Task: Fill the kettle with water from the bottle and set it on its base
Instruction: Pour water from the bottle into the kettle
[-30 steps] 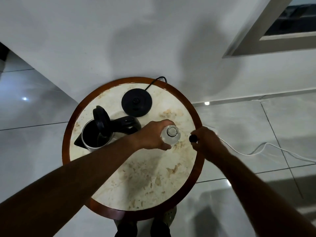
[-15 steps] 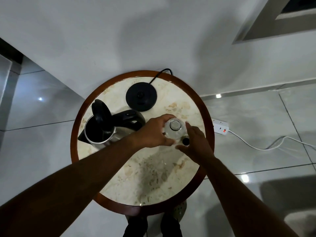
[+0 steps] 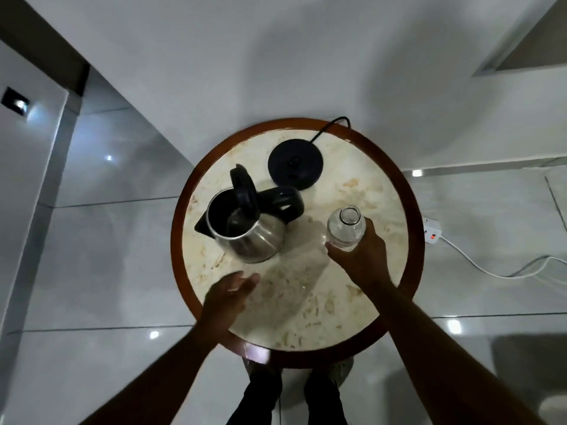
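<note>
A steel kettle [image 3: 254, 237] with a black handle and its black lid [image 3: 244, 191] flipped up stands on the left of the round marble table [image 3: 294, 289]. Its black round base [image 3: 295, 168] lies behind it, apart from the kettle. My right hand [image 3: 360, 256] is wrapped around a clear plastic bottle [image 3: 346, 229], upright and uncapped, to the right of the kettle. My left hand [image 3: 228, 297] hovers over the table's front left with fingers loosely apart and nothing in it. The bottle's cap is hidden from view.
The base's black cord [image 3: 329, 125] runs off the table's far edge toward the white wall. A white power strip [image 3: 432, 233] with a red light lies on the tiled floor to the right, its white cable [image 3: 503, 273] trailing away. My feet [image 3: 291, 391] stand below the table's near rim.
My left hand let go of the bottle and drew back toward me. My right hand, which held the black cap, now grips the bottle. The camera shifted, so the table sits more to the right.
</note>
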A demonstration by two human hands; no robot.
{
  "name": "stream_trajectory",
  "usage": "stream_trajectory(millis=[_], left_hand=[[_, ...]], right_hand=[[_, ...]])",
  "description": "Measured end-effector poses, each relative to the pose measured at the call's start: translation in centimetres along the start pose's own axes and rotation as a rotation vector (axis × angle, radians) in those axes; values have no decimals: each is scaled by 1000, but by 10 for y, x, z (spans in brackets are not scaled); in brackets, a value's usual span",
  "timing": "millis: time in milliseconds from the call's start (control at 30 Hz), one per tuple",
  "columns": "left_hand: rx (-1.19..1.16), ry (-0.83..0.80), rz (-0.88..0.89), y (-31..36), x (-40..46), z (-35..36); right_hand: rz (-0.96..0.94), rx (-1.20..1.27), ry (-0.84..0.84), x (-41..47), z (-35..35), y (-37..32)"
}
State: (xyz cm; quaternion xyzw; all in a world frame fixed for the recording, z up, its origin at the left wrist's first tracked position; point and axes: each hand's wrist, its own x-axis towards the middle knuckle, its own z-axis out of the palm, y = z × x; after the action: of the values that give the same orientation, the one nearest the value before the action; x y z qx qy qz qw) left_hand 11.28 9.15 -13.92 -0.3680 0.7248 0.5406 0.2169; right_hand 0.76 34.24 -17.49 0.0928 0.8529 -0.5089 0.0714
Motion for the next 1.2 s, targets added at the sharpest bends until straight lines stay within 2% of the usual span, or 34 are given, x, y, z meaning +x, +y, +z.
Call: stream_trajectory(millis=[100, 233, 400, 467, 667, 867, 1200], left_hand=[[-65, 122, 0, 1, 5, -31], [-75, 123, 186, 27, 22, -57], [339, -11, 526, 75, 45, -78], [388, -56, 587, 88, 49, -80], [348, -149, 558, 95, 53, -90], [315, -193, 547, 95, 54, -92], [303, -195, 521, 92, 54, -89]], right_hand=[[13, 19, -89, -12, 9, -17], [-19, -26, -199, -38, 28, -41], [-114, -140, -411, -68, 49, -65], [-97, -200, -491, -73, 55, -75], [72, -216, -616, -74, 54, -109], [149, -204, -686, -68, 45, -133], [313, -10, -803, -64, 34, -160]])
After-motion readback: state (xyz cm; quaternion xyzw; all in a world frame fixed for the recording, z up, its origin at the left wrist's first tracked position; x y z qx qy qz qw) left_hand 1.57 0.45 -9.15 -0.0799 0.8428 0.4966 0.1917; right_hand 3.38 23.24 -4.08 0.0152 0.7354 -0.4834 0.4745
